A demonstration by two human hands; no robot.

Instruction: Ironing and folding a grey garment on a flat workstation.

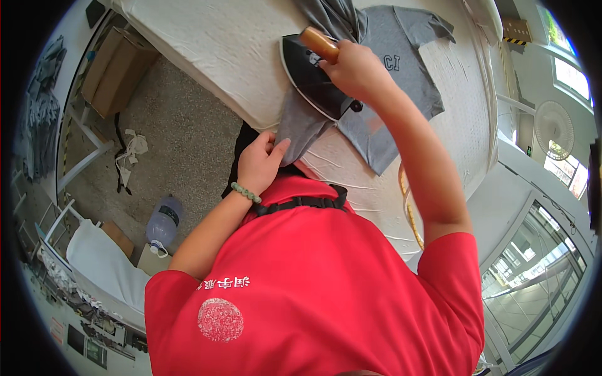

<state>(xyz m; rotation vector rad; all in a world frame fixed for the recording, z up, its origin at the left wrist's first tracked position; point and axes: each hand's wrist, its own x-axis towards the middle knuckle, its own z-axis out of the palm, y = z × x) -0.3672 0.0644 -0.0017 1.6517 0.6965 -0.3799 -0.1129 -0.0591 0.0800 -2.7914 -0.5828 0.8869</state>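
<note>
A grey sweatshirt (417, 72) with dark printed letters lies spread on a table covered in cream cloth (219, 56). My right hand (357, 67) is wrapped round the wooden handle of a black iron (313, 78). The iron rests on a sleeve of the sweatshirt, hiding part of it. My left hand (260, 161), with a green bead bracelet on its wrist, pinches the cuff end of that sleeve (301, 128) at the table's near edge. Another grey part of the garment lies bunched at the far edge of view.
A yellowish cord or hose (407, 207) hangs by the table's right side. On the floor at left lie a large plastic bottle (164, 222) and white scraps (132, 150). Cardboard boxes (116, 69) and a pile of grey garments (44, 119) stand farther left. A white fan (554, 130) is at right.
</note>
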